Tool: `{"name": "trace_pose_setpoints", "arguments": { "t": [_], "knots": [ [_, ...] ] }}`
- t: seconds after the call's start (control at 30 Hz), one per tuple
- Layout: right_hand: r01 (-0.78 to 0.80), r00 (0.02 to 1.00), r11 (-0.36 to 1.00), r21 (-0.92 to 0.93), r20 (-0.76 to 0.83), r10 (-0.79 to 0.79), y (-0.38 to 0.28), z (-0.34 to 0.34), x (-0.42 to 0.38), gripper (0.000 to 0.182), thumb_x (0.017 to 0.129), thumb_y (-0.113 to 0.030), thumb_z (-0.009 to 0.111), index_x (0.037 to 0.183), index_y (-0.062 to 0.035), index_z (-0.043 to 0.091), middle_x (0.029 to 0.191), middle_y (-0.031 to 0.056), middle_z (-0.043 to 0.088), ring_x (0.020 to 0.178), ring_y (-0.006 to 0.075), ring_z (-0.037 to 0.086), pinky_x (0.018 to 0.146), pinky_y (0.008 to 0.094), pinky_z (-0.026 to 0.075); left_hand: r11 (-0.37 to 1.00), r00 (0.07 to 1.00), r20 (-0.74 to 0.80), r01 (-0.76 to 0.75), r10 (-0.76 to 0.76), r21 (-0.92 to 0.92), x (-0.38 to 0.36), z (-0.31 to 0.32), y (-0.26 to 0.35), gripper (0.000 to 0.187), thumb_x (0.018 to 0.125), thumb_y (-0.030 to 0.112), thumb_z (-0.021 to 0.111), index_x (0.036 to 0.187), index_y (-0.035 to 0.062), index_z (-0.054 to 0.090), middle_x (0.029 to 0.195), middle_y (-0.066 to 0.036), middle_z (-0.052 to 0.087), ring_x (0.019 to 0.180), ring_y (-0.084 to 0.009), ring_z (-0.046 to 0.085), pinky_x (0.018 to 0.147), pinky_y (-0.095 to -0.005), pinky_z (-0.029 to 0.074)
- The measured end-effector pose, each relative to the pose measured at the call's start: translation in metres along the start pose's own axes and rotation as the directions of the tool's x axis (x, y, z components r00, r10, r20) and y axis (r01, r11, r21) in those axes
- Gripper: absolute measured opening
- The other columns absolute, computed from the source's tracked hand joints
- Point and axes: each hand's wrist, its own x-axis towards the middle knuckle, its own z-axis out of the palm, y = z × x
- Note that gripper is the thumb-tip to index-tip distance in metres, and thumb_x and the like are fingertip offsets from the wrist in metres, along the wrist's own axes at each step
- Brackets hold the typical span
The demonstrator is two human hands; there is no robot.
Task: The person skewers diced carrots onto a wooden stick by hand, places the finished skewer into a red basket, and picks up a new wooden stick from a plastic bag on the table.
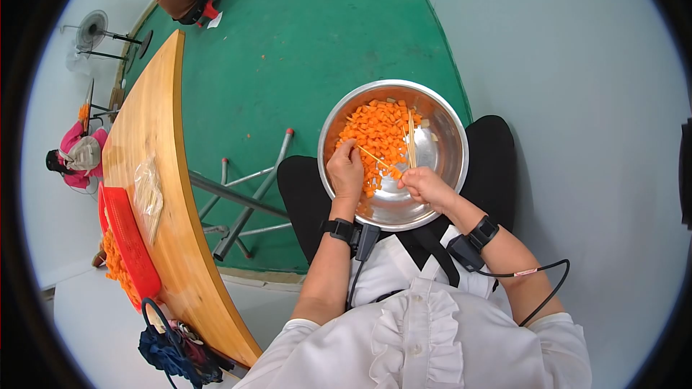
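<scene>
A steel bowl rests on my lap, with diced carrot heaped in its left and far parts. Over the bowl, my left hand pinches one end of a thin wooden skewer. The skewer slants down to the right, with a carrot piece around its other end. My right hand is closed at that end, its fingertips pressed on a carrot piece. Several more skewers lie in a bundle over the carrot, just beyond my right hand.
To the left stands a wooden table with a plastic bag of skewers and a red basket; more carrot lies beside it. A blue bag hangs by the near corner. Metal table legs reach toward my knee. Two people sit farther off.
</scene>
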Motion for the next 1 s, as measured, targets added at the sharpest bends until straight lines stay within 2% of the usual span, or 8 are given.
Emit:
{"name": "trace_pose_setpoints", "arguments": {
  "t": [0.1, 0.4, 0.47, 0.5, 0.7, 0.77, 0.9, 1.0],
  "knots": [
    [0.373, 0.765, 0.503, -0.780, -0.048, -0.642, 0.000, 0.010, -0.005, 0.012, 0.081, -0.009, 0.047, 0.084, 0.0004, 0.054, 0.055, 0.0164, 0.055, 0.047, 0.0265, 0.058, 0.041, 0.0389, 0.040, 0.998, 0.998, -0.021, -0.062, 0.063, 0.032, 0.000, 0.003, -0.005, 0.016, 0.074, 0.000, 0.059, 0.090, -0.0009, 0.063, 0.076, -0.017, 0.063, 0.068, -0.0248, 0.063, 0.063, -0.0310, 0.049],
    [0.282, 0.712, 0.251, -0.926, 0.027, -0.702, -0.015, 0.010, -0.011, 0.010, 0.082, -0.010, 0.047, 0.080, -0.0016, 0.052, 0.049, 0.0089, 0.051, 0.040, 0.0239, 0.052, 0.038, 0.0361, 0.039, 0.999, 0.999, 0.020, 0.036, -0.036, -0.012, -0.003, 0.002, -0.008, 0.017, 0.075, 0.000, 0.060, 0.091, -0.0018, 0.063, 0.073, -0.014, 0.065, 0.066, -0.0174, 0.064, 0.061, -0.0272, 0.050],
    [0.128, 0.982, 0.954, -0.270, -0.102, -0.161, -0.018, 0.007, -0.009, 0.011, 0.084, -0.010, 0.046, 0.082, -0.0012, 0.052, 0.048, 0.0022, 0.044, 0.036, 0.0150, 0.040, 0.035, 0.0294, 0.032, 0.999, 0.999, 0.030, 0.045, -0.044, -0.019, -0.003, 0.002, -0.009, 0.017, 0.075, 0.000, 0.059, 0.092, -0.0022, 0.063, 0.073, -0.014, 0.065, 0.067, -0.0165, 0.064, 0.061, -0.0267, 0.050],
    [-0.129, 0.991, 0.978, 0.163, 0.046, 0.124, -0.022, 0.005, -0.007, 0.012, 0.085, -0.010, 0.045, 0.082, -0.0010, 0.052, 0.047, -0.0011, 0.041, 0.033, 0.0105, 0.034, 0.034, 0.0261, 0.029, 0.999, 0.999, 0.033, 0.039, -0.038, -0.018, -0.003, 0.001, -0.008, 0.017, 0.076, 0.000, 0.059, 0.092, -0.0023, 0.063, 0.073, -0.014, 0.065, 0.067, -0.0162, 0.064, 0.061, -0.0265, 0.050],
    [-0.323, 0.940, 0.862, 0.391, 0.239, 0.243, -0.030, -0.014, -0.006, 0.016, 0.086, -0.012, 0.043, 0.081, -0.0007, 0.054, 0.050, -0.0034, 0.038, 0.038, 0.0071, 0.030, 0.037, 0.0227, 0.027, 0.996, 0.995, 0.068, 0.070, -0.067, -0.052, -0.004, 0.001, -0.006, 0.017, 0.076, 0.000, 0.059, 0.093, -0.0026, 0.063, 0.073, -0.013, 0.065, 0.067, -0.0152, 0.064, 0.062, -0.0256, 0.050],
    [0.040, 0.996, 0.996, -0.075, -0.072, -0.045, -0.013, -0.004, -0.001, 0.015, 0.085, -0.011, 0.045, 0.079, -0.0012, 0.054, 0.050, 0.0033, 0.045, 0.039, 0.0150, 0.039, 0.040, 0.0297, 0.034, 0.994, 0.994, 0.078, 0.088, -0.083, -0.064, -0.004, 0.001, -0.006, 0.018, 0.076, 0.000, 0.059, 0.093, -0.0025, 0.063, 0.073, -0.013, 0.065, 0.067, -0.0148, 0.064, 0.062, -0.0255, 0.050],
    [0.224, 0.830, 0.440, -0.870, -0.066, -0.553, -0.029, 0.007, -0.011, 0.014, 0.081, -0.013, 0.046, 0.075, -0.0025, 0.055, 0.059, 0.0184, 0.056, 0.052, 0.0330, 0.056, 0.052, 0.0436, 0.043, 0.995, 0.989, 0.118, 0.095, -0.093, -0.013, -0.005, -0.002, -0.004, 0.018, 0.076, 0.000, 0.059, 0.094, -0.0023, 0.063, 0.072, -0.012, 0.065, 0.066, -0.0143, 0.063, 0.062, -0.0251, 0.049],
    [0.140, 0.904, 0.396, -0.908, -0.046, -0.424, -0.048, 0.010, -0.016, 0.017, 0.081, -0.014, 0.045, 0.073, -0.0022, 0.055, 0.064, 0.0223, 0.057, 0.064, 0.0379, 0.058, 0.059, 0.0467, 0.044, 0.991, 0.987, 0.106, 0.127, -0.121, -0.051, -0.006, -0.002, -0.001, 0.018, 0.077, 0.001, 0.059, 0.093, -0.0023, 0.064, 0.071, -0.011, 0.065, 0.065, -0.0135, 0.063, 0.061, -0.0245, 0.049]
  ]
}}
